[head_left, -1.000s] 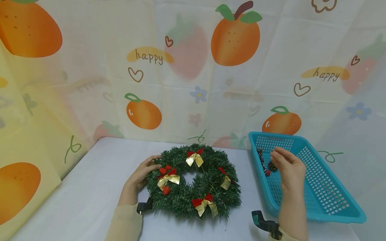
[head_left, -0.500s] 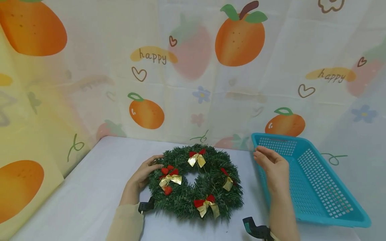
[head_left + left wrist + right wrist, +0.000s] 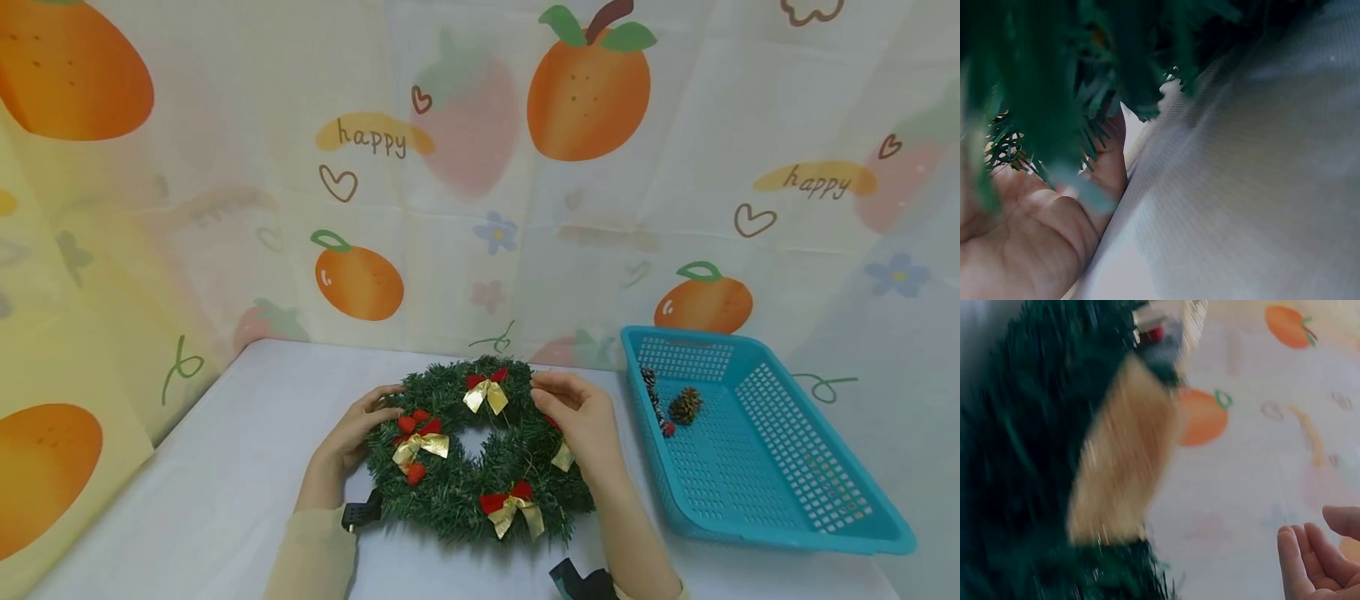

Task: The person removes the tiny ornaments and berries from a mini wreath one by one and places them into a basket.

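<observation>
A green artificial Christmas wreath (image 3: 450, 500) lies on the white-covered table. It carries red and gold bows, such as the upper bow (image 3: 486, 393), and red berries (image 3: 416, 473) by the left bow. My left hand (image 3: 351, 437) grips the wreath's left edge; its palm (image 3: 1029, 244) shows below the needles in the left wrist view, with the fingers partly hidden. Over the wreath's upper right is my right hand (image 3: 581, 421). In the right wrist view its thumb (image 3: 1344, 520) and fingers stand apart, with nothing visible between them.
A blue plastic basket (image 3: 832, 433) stands to the right. Inside, along its left side, are a pine cone (image 3: 686, 406) and a dark sprig (image 3: 651, 388) with a red berry. A fruit-printed cloth (image 3: 480, 275) hangs behind the table.
My right hand has moved left from above the basket to the wreath's right side, uncovering the pine cone. The left hand has kept its place on the wreath.
</observation>
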Motion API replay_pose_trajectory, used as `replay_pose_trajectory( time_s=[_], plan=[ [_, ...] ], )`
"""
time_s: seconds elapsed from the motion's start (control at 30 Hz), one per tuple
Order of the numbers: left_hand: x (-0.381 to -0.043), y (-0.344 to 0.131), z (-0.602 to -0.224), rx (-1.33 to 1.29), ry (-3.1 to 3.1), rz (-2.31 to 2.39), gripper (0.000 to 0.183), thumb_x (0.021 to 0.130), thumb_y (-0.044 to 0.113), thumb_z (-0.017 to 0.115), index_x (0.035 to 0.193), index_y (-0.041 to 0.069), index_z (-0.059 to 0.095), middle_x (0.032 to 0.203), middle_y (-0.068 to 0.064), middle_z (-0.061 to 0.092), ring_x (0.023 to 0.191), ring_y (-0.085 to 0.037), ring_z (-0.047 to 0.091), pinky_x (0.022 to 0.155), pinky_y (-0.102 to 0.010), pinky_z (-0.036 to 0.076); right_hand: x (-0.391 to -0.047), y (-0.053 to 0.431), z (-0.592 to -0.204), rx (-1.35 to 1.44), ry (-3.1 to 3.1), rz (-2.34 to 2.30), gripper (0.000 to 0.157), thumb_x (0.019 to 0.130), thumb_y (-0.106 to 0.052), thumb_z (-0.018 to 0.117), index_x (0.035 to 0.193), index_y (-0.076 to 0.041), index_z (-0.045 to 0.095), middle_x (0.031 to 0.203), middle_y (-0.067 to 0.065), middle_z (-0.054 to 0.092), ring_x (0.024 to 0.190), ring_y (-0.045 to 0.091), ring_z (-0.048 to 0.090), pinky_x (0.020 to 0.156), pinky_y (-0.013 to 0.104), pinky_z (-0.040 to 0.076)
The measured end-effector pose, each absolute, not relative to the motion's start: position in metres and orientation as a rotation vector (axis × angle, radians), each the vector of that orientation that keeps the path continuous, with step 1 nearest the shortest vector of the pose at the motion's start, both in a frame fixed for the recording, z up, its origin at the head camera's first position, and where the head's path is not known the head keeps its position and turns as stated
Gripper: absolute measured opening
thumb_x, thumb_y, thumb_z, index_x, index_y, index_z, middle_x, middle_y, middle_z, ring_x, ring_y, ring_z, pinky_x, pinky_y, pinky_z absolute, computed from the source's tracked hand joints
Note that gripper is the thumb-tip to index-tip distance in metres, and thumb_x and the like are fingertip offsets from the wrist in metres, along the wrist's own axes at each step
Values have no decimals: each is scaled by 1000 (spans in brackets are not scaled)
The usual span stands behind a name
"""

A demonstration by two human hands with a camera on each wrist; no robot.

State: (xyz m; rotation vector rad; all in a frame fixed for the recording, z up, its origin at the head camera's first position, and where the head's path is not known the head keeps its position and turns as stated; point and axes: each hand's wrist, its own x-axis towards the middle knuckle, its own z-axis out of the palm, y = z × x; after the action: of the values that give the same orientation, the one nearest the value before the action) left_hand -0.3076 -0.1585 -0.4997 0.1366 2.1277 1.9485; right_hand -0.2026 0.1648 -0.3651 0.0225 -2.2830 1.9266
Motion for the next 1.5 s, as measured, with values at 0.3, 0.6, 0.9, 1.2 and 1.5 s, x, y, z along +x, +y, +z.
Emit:
replay_pose_trajectory(
  time_s=[0.3, 0.6, 0.9, 1.2, 1.5],
  plan=[
    [-308, -160, -500, 191, 2146, 1915, 52, 96, 21, 61, 145, 10, 46, 166, -17, 17, 154, -46, 8, 115, -77, 4, -222, 138, -410, 434, -2265, 1838, 35, 93, -30, 67, 122, -10, 68, 120, 8, 70, 106, 16, 67, 90, 35, 56],
    [-307, -159, -500, 171, 2136, 1913, 53, 96, 22, 61, 146, 11, 45, 166, -15, 18, 152, -45, 13, 113, -79, 5, -203, 101, -382, 271, -2453, 1884, 26, 91, -19, 71, 116, -12, 72, 115, 10, 73, 101, 20, 70, 87, 33, 58],
    [-308, -158, -500, 150, 2142, 1933, 53, 96, 22, 61, 144, 9, 46, 166, -15, 16, 155, -43, 3, 115, -77, 3, -207, 85, -392, 338, -2509, 1875, 22, 89, -22, 73, 110, -16, 75, 110, 8, 74, 97, 19, 70, 85, 34, 58],
    [-308, -158, -498, 119, 2138, 1922, 54, 95, 23, 62, 145, 11, 45, 166, -16, 16, 155, -42, 3, 113, -79, 4, -211, 74, -401, 379, -2575, 1887, 25, 88, -23, 74, 109, -11, 75, 108, 7, 75, 93, 16, 70, 78, 31, 58],
    [-307, -158, -498, 140, 2156, 1915, 55, 95, 23, 62, 145, 9, 45, 166, -14, 17, 155, -43, 3, 114, -78, 6, -213, 68, -412, 411, -2662, 1814, 21, 85, -21, 77, 104, -11, 77, 103, 8, 77, 86, 15, 72, 73, 30, 58]
  ],
)
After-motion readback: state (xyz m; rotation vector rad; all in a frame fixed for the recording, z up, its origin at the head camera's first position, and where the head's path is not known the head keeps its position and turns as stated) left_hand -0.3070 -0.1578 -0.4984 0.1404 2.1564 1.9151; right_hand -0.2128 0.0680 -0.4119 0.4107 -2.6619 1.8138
